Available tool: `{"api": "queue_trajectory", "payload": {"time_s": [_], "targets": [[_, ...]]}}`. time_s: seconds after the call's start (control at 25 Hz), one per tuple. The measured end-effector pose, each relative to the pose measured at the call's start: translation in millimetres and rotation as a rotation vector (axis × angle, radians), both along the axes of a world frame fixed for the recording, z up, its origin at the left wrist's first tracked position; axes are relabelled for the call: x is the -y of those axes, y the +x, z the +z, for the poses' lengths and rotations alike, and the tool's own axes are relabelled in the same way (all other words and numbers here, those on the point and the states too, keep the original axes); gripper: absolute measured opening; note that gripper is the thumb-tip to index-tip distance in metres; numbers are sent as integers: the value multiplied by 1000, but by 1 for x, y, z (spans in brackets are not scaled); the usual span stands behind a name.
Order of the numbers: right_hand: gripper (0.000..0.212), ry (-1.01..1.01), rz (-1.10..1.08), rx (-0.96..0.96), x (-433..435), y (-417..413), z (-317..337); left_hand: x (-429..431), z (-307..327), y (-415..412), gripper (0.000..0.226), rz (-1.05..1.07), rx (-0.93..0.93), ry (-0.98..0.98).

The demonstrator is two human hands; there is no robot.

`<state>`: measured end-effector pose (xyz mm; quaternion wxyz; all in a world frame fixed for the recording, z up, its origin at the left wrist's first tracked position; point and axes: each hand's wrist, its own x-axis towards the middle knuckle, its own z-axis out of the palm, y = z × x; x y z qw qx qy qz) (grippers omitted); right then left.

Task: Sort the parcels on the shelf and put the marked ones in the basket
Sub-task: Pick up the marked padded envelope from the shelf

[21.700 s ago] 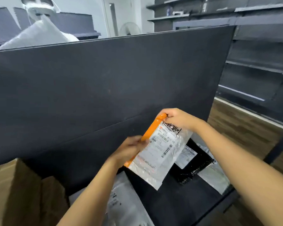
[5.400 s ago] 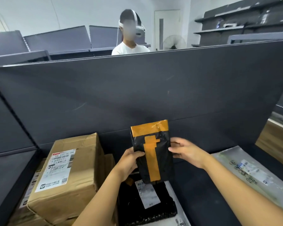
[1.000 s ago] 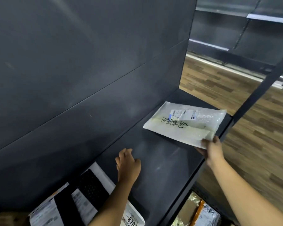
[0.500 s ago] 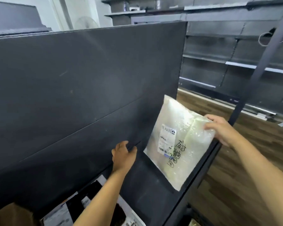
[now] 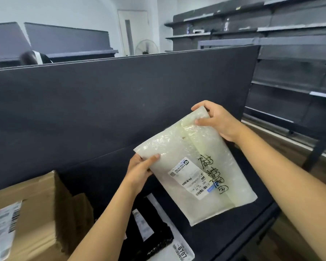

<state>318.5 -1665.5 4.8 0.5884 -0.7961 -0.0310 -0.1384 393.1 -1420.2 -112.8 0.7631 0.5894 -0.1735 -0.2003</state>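
Bag [image 5: 192, 166]: translucent whitish plastic w/ bubble-wrap texture, glossy, crinkled; white paper label [image 5: 191, 178] stuck on, smooth, plus black marker writing. Shelf [image 5: 233, 223]: dark, matt, smooth, looks like painted metal; back panel [image 5: 102, 110] same matt dark finish, faint scuffs. Boxes [image 5: 36, 213]: brown cardboard, matt, corrugated edges, paper label. Black parcel [image 5: 151, 240]: plastic w/ bumpy, slightly shiny surface. Floor [image 5: 324, 166]: wood-look planks, low sheen.

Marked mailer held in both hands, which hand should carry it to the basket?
Right hand, probably: it pinches the mailer by its top corner; the left only steadies a side edge.
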Motion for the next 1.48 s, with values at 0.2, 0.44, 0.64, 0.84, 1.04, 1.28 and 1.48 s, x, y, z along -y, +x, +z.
{"api": "queue_trajectory", "payload": {"time_s": [0.2,0.44,0.64,0.84,1.04,1.28,1.48], "targets": [[22,-106,-195,102,-42,16,-9,-34,-2,-4,25,251,-253,-296],[50,-42,-701,243,-22,-11,-50,-52,8,-6,43,433,-435,-611],[23,566,-395,42,-45,-25,-102,-39,4,-17,44,389,-561,-758],[17,542,-479,71,-44,-34,-107,-40,-2,-23,41,316,-524,-714],[23,508,-443,115,-36,-37,-100,-50,-6,-21,42,374,-527,-623],[20,553,-479,111,-25,-45,-101,-76,0,-3,24,377,-73,2],[14,569,-514,81,-14,-65,-110,-72,0,-3,38,264,59,204]]}}
